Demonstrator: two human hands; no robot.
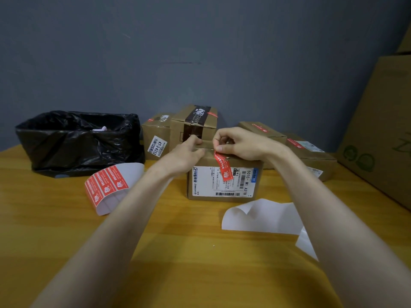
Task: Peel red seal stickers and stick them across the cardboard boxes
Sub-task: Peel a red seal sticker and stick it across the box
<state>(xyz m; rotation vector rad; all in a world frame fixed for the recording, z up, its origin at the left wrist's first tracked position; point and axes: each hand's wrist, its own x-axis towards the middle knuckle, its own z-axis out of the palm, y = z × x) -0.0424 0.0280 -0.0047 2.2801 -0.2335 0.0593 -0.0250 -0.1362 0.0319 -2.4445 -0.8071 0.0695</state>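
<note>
Closest to you, under your right forearm, a peeled white backing sheet point(262, 216) is lying on the bench point(178, 252). Out past your left forearm, the sticker sheet point(106, 185) is curling up, with a few red ones left on it.

The cardboard box point(222, 185) you're working on is sitting right under both hands. Looks to me like you're mid-stick: sticker peeled, placement going on. Your right hand point(235, 143) is pinching the top end of the red seal sticker point(222, 166) at the box's top edge. Your left hand point(189, 152) is resting on the box top just beside it, bracing the box. I can't tell if those fingers are actually gripping anything.

The sticker's long axis is running from your right thumb down the near face towards you, leaning a bit to the right, with its lower end lying over the shipping label point(224, 181). I can't tell if that end is stuck down.

I'd say the next move is folding the pinched end over the top seam and rubbing it flat, straightening that lean first.

Beyond your hands, more boxes point(193, 123) are showing red strips, so they're probably done. A black bin bag point(77, 138) is sitting far out to the left of your left hand.
</note>
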